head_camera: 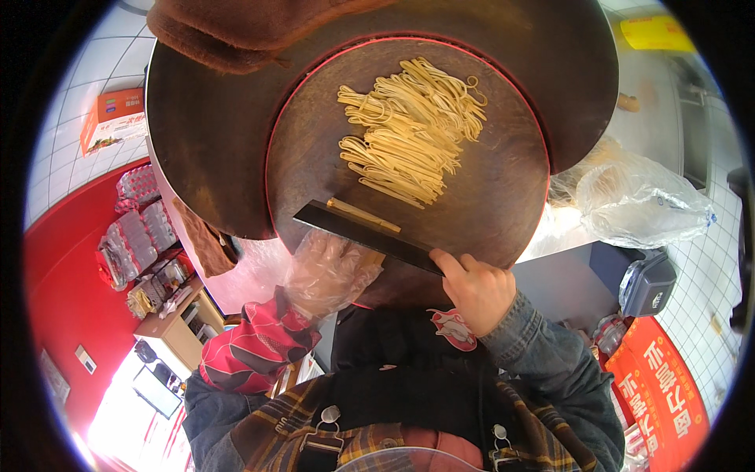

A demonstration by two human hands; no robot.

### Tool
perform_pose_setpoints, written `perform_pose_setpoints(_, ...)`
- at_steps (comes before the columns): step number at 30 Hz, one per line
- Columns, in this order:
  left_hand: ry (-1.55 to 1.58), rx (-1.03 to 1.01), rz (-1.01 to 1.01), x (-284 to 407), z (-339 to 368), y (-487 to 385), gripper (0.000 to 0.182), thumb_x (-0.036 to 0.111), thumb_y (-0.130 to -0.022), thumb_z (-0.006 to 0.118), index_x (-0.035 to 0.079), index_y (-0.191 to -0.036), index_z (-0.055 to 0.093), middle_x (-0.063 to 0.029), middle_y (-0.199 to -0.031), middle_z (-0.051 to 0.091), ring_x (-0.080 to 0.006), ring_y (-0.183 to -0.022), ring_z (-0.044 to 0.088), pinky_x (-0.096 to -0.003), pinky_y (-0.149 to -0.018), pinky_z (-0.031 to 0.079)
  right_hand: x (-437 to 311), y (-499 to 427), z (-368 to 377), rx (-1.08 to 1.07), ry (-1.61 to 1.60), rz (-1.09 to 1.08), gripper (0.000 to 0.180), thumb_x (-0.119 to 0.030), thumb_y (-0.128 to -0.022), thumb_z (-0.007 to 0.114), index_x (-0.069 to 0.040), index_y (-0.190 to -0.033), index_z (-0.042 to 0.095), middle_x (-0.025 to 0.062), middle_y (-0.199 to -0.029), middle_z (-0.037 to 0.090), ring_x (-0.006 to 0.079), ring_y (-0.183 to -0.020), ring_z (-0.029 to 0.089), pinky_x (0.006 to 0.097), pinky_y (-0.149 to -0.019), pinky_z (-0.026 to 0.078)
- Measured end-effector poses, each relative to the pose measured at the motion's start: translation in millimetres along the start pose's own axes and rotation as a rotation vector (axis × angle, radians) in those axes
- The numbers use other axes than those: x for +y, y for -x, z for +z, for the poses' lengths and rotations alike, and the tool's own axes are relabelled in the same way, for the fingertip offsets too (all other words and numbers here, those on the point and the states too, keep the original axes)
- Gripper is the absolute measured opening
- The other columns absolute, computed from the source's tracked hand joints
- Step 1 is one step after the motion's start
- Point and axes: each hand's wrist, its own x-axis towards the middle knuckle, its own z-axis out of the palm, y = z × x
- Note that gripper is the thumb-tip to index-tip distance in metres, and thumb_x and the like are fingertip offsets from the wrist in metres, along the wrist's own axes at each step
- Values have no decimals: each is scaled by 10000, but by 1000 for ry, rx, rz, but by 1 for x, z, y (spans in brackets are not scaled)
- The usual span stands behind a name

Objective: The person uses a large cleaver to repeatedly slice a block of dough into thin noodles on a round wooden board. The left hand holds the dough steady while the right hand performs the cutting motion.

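Observation:
My bare right hand (479, 292) is closed round the handle end of a long dark-bladed knife (371, 236). My left hand (333, 268), in a clear plastic glove, presses on a folded yellowish strip (373, 260), probably tofu skin or dough, close behind the blade; its fingertips are partly hidden. One narrow cut strip (363, 215) lies just beyond the blade. Farther up the round wooden board (501, 194) is a heap of thin cut yellow strips (413, 130), some loosely curled.
A brown cloth (236, 29) hangs over the board's far left edge. A clear plastic bag (637, 194) rests on the right, near a dark lidded container (649, 286). At left, another brown cloth (203, 239) lies on the counter, with packed goods (138, 233) beyond it.

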Motion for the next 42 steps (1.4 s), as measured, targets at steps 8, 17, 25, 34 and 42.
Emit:
perform_pose_setpoints(8, -42, -42, -2, 2, -3, -2, 517, 309, -796, 773, 29, -1220, 682, -164, -1245, 600, -369, -1195, 556, -471, -1018, 476, 1, -2, 0, -19, 16, 0, 360, -138, -843, 688, -198, -1196, 659, 40, -737, 585, 283, -612, 651, 410, -531, 534)
perform_pose_setpoints(17, -45, -71, -3, -2, 2, 1, 519, 320, -792, 775, 32, -1216, 692, -160, -1243, 604, -362, -1205, 548, -466, -1025, 470, -1, -4, -1, -31, 39, -4, 346, -136, -838, 676, -204, -1175, 646, 43, -712, 593, 289, -582, 650, 421, -508, 529)
perform_pose_setpoints(25, -50, -88, 26, -4, 4, 1, 524, 328, -799, 767, 15, -1213, 692, -169, -1251, 609, -372, -1203, 552, -471, -1051, 460, 3, -6, 6, -75, 56, 0, 335, -152, -850, 671, -200, -1180, 636, 55, -703, 605, 304, -551, 640, 429, -498, 527)
perform_pose_setpoints(34, -39, -86, -28, 0, -1, -2, 518, 319, -807, 782, 109, -1268, 675, -130, -1255, 591, -356, -1131, 571, -453, -962, 509, 2, -11, 21, -42, 46, -13, 340, -133, -829, 680, -184, -1162, 634, 57, -697, 595, 301, -544, 640, 414, -472, 520)
perform_pose_setpoints(42, 15, -40, -26, 0, -1, -2, 565, 288, -760, 825, 99, -1268, 667, -146, -1224, 605, -372, -1071, 599, -449, -935, 524, -21, -31, 30, 32, 91, -40, 309, -110, -837, 635, -166, -1140, 639, 46, -684, 607, 284, -530, 643, 403, -468, 521)
